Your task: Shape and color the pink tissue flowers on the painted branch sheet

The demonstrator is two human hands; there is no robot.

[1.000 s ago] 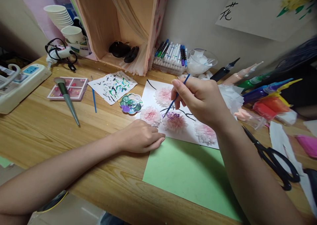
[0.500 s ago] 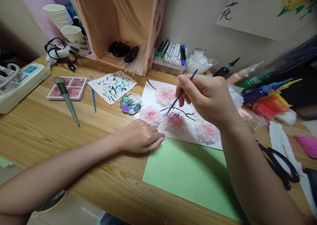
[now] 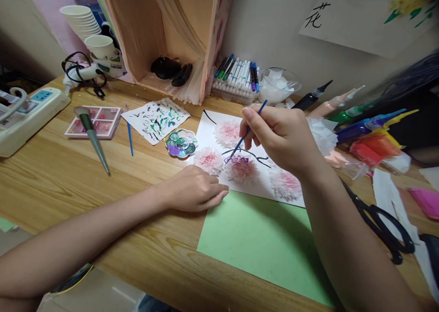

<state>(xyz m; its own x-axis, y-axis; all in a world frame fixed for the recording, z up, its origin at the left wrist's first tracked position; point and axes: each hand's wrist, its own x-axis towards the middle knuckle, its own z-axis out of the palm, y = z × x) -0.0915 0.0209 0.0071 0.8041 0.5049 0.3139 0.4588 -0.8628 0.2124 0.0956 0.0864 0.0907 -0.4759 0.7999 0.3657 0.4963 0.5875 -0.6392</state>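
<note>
My right hand [image 3: 281, 138] grips a thin blue paintbrush [image 3: 244, 134] whose tip touches the top of a pink tissue flower [image 3: 242, 169] marked with purple paint. That flower is glued on a white sheet [image 3: 207, 124] with black painted branches and three other pink flowers [image 3: 210, 160] [image 3: 227, 133] [image 3: 285, 185]. My left hand [image 3: 194, 190] rests with curled fingers on the wooden desk, fingertips pressing the white sheet's lower left corner. A green sheet [image 3: 254, 239] lies just in front of the white one.
A flower-shaped paint palette [image 3: 181, 143], a paint-smeared scrap [image 3: 156, 119], a spare blue brush [image 3: 129, 136] and a pink tray [image 3: 96, 122] lie left. Markers [image 3: 236, 76] and a clear bowl [image 3: 279, 84] stand behind. Paint tubes [image 3: 366, 126] and black scissors [image 3: 380, 220] lie right. A power strip [image 3: 27, 115] sits far left.
My right hand shifted right and tilted the brush, then came back left; the tip stays on the purple-marked flower. My left hand has not moved.
</note>
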